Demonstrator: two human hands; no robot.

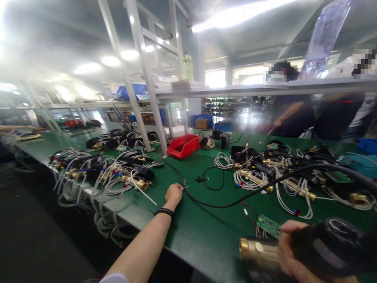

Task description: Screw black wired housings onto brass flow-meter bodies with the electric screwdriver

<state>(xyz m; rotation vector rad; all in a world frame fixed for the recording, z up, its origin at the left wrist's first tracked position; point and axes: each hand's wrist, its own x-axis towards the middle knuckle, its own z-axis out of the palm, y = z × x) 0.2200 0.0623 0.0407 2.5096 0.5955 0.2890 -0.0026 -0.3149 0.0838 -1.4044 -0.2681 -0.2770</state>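
My left hand (173, 195) reaches over the green table with its fingers pinched together. Its fingertips are beside a few small metal pieces, likely screws (185, 182), and close to a black cable (217, 206); what they pinch is hidden. At the lower right, my right hand (291, 248) is wrapped round a bulky black device (333, 245) with a rounded end, blurred by motion. Just left of and below it lies a brass pipe fitting (259, 248), partly covered by my fingers. A green circuit board (267, 225) with thin wires lies behind the fitting.
Brass fittings with coiled white wires (130, 180) crowd the left edge; more assemblies (258, 177) lie to the right. A red bin (183, 146) stands by a metal post (147, 82). A shelf (239, 90) spans above. Co-workers (293, 112) stand across the table.
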